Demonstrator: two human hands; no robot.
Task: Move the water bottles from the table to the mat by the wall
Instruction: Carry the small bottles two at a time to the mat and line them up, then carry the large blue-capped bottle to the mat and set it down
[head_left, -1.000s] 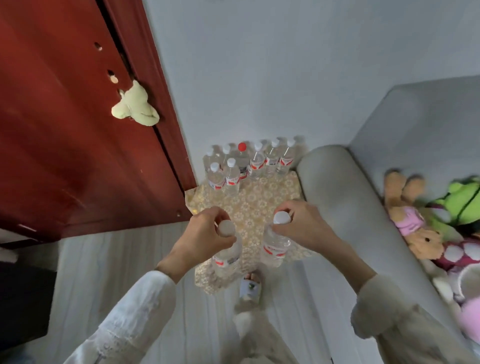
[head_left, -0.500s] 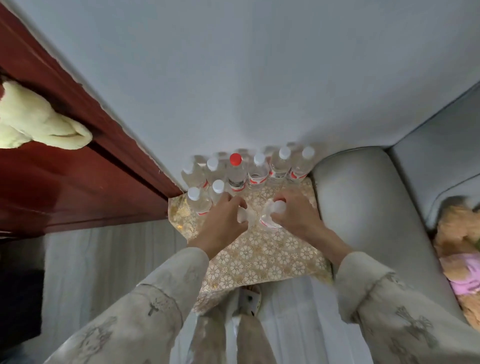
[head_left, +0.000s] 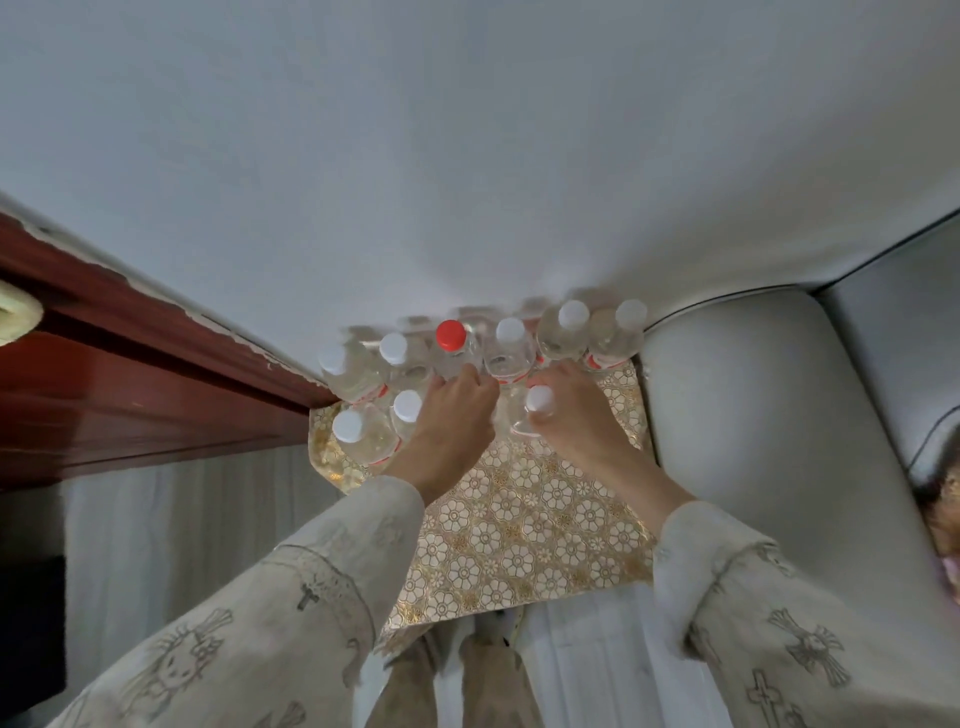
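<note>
A gold floral mat (head_left: 524, 525) lies on the floor against the white wall. Several clear water bottles stand along its far edge, most with white caps, one with a red cap (head_left: 450, 334). Two more bottles (head_left: 363, 439) stand in a second row at the left. My left hand (head_left: 452, 421) is closed over a bottle that it mostly hides, low on the mat just right of that second row. My right hand (head_left: 571, 415) grips a white-capped bottle (head_left: 532, 410) beside it, also down at the mat.
A grey sofa arm (head_left: 753, 441) borders the mat on the right. A dark red wooden door (head_left: 130, 389) borders it on the left. Pale floorboards (head_left: 182, 519) run toward me. My legs and foot show at the bottom.
I have bent closer to the mat. Both hands have carried their bottles forward and down, from the mat's near part to the second row by the standing bottles.
</note>
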